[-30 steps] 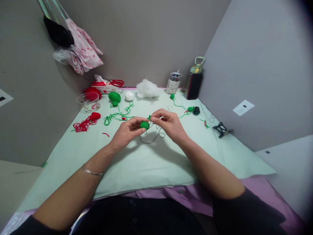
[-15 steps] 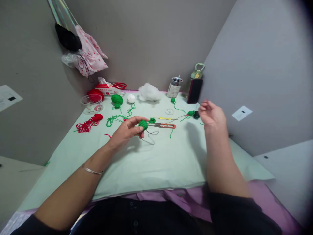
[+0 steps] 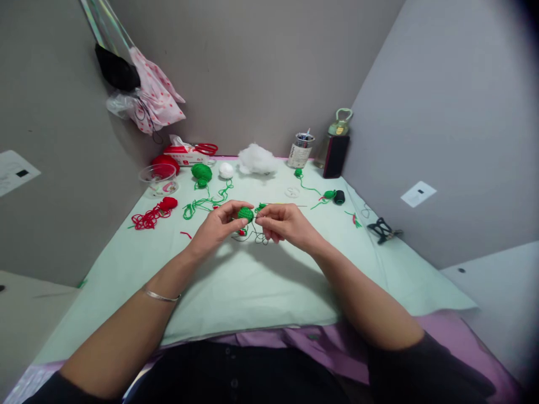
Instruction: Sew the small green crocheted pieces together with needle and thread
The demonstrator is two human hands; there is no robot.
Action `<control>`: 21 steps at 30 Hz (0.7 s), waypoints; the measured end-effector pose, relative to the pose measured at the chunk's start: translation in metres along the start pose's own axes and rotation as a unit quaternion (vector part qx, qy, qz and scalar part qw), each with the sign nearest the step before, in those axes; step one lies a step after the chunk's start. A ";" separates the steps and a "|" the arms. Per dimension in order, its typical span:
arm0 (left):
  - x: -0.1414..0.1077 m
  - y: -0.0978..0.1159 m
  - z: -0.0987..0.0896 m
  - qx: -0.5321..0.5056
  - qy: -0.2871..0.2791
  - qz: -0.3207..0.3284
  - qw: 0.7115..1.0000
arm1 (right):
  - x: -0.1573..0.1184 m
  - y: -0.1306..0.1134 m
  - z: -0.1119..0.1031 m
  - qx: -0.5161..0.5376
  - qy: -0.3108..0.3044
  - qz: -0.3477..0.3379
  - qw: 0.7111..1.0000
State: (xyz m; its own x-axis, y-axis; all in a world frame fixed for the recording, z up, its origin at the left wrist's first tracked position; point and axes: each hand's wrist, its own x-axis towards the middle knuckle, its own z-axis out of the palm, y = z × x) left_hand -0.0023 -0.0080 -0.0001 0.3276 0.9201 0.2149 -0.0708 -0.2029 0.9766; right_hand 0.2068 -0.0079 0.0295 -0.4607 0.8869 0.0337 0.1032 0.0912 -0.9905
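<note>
My left hand [image 3: 219, 227] is closed around a small green crocheted ball [image 3: 245, 214], fingers over its top and thumb in front. A bit of red shows beneath it. Close against the ball's right side, my right hand [image 3: 281, 223] pinches a thin dark needle, hardly visible between thumb and forefinger. Loose dark thread [image 3: 260, 238] loops below the two hands. Behind the right fingertips lies another small green crocheted piece [image 3: 261, 207]. The orange-handled thread snips seen earlier are hidden by the right hand.
Red yarn [image 3: 145, 219], green yarn [image 3: 201, 171] and a clear tub [image 3: 158, 179] lie left. White stuffing [image 3: 256, 159], a pen can [image 3: 300, 150] and a phone [image 3: 337, 157] stand at the back. A black spool [image 3: 339, 197] and black clip [image 3: 382, 231] are right.
My right hand has come from the far right, beside the phone, back to the green ball. The dark thread now hangs in slack loops. My left hand has kept its hold on the ball.
</note>
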 end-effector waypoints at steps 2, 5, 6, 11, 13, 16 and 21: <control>0.000 0.000 0.000 0.003 0.000 -0.001 1.000 | 0.004 0.000 -0.009 0.038 0.019 0.000 0.999; 0.000 0.001 0.000 -0.003 -0.004 -0.014 1.000 | 0.010 0.000 -0.045 0.122 0.111 -0.024 0.986; 0.001 0.002 0.000 -0.008 -0.006 -0.019 1.000 | 0.012 0.001 -0.063 0.138 0.154 -0.044 0.977; 0.000 0.005 -0.004 -0.043 -0.019 -0.028 0.998 | 0.000 0.007 -0.161 0.046 0.341 -0.131 0.930; -0.001 0.006 -0.006 -0.060 -0.026 -0.033 0.997 | -0.009 0.009 -0.187 0.033 0.372 -0.139 0.917; -0.002 0.007 -0.006 -0.063 -0.046 -0.038 0.996 | -0.018 0.011 -0.200 0.025 0.397 -0.146 0.906; -0.002 0.009 -0.004 -0.069 -0.068 -0.055 0.994 | -0.006 0.010 -0.171 0.016 0.379 -0.127 0.917</control>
State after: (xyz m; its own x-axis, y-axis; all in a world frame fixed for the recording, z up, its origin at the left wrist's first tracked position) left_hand -0.0072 -0.0101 0.0083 0.4644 0.8782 0.1147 -0.1530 -0.0480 0.9871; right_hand 0.3617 0.0649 0.0428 0.2787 0.9002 0.3347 0.0461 0.3355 -0.9409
